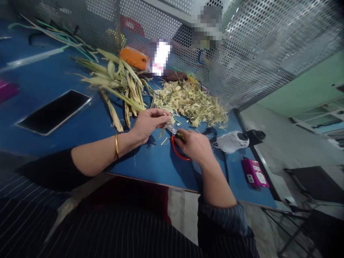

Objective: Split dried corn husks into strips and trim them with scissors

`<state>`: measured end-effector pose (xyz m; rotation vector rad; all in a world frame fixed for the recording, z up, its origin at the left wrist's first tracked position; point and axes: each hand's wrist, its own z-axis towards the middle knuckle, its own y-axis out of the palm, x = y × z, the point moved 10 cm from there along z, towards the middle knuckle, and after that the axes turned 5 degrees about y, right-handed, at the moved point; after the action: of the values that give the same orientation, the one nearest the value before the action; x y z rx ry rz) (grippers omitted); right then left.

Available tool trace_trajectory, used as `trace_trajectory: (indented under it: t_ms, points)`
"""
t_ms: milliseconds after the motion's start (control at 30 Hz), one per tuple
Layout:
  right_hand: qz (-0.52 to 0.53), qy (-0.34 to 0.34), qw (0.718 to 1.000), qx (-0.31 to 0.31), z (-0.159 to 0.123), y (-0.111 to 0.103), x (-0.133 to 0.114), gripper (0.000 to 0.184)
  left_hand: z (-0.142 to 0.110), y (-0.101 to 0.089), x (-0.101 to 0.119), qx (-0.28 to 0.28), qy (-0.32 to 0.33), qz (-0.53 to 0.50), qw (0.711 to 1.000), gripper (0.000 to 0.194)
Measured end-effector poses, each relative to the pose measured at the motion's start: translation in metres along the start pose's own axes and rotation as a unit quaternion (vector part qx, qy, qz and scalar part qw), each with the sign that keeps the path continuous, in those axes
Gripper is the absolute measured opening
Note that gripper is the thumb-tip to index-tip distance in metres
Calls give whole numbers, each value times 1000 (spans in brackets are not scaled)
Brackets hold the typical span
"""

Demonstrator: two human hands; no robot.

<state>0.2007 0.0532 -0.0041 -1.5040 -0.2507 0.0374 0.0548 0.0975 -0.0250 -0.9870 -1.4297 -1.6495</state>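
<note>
My left hand, a gold bangle on its wrist, pinches a small pale yellow-green plant piece between thumb and fingertips. My right hand is closed around red-handled scissors, whose blades meet that piece. Small cut scraps lie on the blue table just below. Beyond my right hand spreads a heap of chopped plant bits. Long, leafy pale stalks lie in a bunch beyond my left hand, with a loose stalk nearer to it.
A phone lies at left on the blue table. White thread on a cone and a magenta packet sit at right. An orange pack rests against the perforated metal screen. A black chair stands to the right.
</note>
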Motion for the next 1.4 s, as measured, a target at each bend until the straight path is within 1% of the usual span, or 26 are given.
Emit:
trace_trajectory:
  t_ms: [67,133,167,200,233,267,333,367,400,433,467,500,533,633,700,733,833,933,1000,1100,1200,1267,1333,1367,1400]
  points:
    - [3,22,1000,-2,0,-1,5,37,-2,3,-2,-12,-4,11,1000,18]
    - [41,54,997,31,0,-9,12,36,-3,4,-3,-14,-3,17,1000,20]
    - [91,63,992,59,0,-14,14,35,-4,4,-3,-16,-2,19,1000,20]
    - [165,63,980,86,0,-19,15,33,-4,5,-3,-18,0,22,1000,21]
    - [255,57,959,105,0,-21,14,31,-4,5,-3,-21,0,26,999,22]
    - [349,49,929,112,1,-20,13,29,-5,6,-4,-25,1,33,999,22]
    - [509,41,855,92,5,-10,10,26,-6,8,-5,-37,1,54,998,24]
    - [562,45,822,77,7,-4,8,25,-6,10,-5,-45,2,65,997,24]
    - [599,52,797,63,9,3,7,24,-6,11,-5,-54,3,75,996,24]
    - [621,56,780,53,10,8,5,23,-7,12,-5,-62,5,85,994,24]
    - [631,59,772,49,11,11,5,22,-7,13,-5,-71,6,95,993,24]
    - [629,59,773,52,11,12,5,21,-7,15,-5,-81,4,107,991,24]
    - [614,56,785,65,10,9,7,21,-8,17,-5,-92,-1,119,989,25]
    - [519,33,845,129,4,-6,11,16,-12,25,-9,-134,-28,156,978,26]
    - [448,6,881,153,1,-16,9,11,-14,27,-10,-144,-42,171,974,24]
    - [417,-10,895,159,-1,-20,6,11,-14,27,-11,-144,-45,176,973,24]
    - [322,-48,927,186,-5,-30,-2,12,-14,26,-12,-148,-47,189,970,24]
    - [214,-54,949,225,-8,-36,-7,18,-14,24,-17,-152,-63,186,969,24]
    - [164,-56,953,248,-10,-38,-10,21,-14,22,-22,-139,-89,164,973,24]
    - [129,-80,951,270,-12,-39,-14,25,-15,22,-27,-132,-115,132,976,28]
    - [130,-100,947,275,-13,-39,-15,27,-15,26,-25,-153,-97,129,975,29]
    - [170,-98,944,265,-11,-40,-11,26,-13,29,-20,-178,-65,136,972,28]
    - [253,-81,933,242,-7,-38,-3,21,-12,31,-15,-197,-37,149,968,28]
    - [312,-69,922,221,-4,-35,2,18,-11,31,-13,-200,-29,158,966,28]
    - [380,-58,903,191,0,-31,6,13,-10,30,-12,-200,-23,169,965,27]
